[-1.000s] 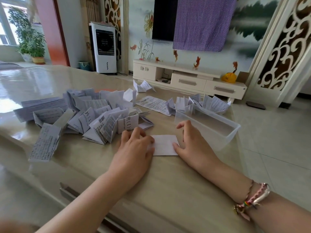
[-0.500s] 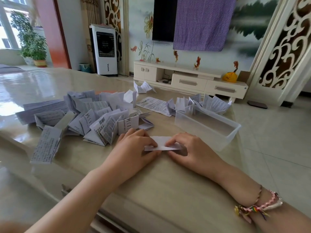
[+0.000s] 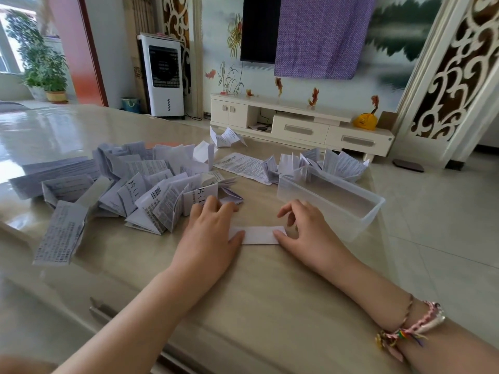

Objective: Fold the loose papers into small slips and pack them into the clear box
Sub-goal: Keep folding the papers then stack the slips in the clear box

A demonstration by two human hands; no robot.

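The half-folded slip (image 3: 258,235) now lies flat as a narrow strip; left hand (image 3: 209,233) and right hand (image 3: 307,233) press its ends with thumbs, fingers loosely open, holding nothing; clear box (image 3: 359,220) waits at two o'clock

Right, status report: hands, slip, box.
Left hand and right hand open, pressing the folded slip flat on the table. Clear box beside the right hand, looks empty. Nothing in the way.

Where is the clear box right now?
In the head view, the clear box stands on the table's right side, just beyond the right hand, with folded papers behind it.
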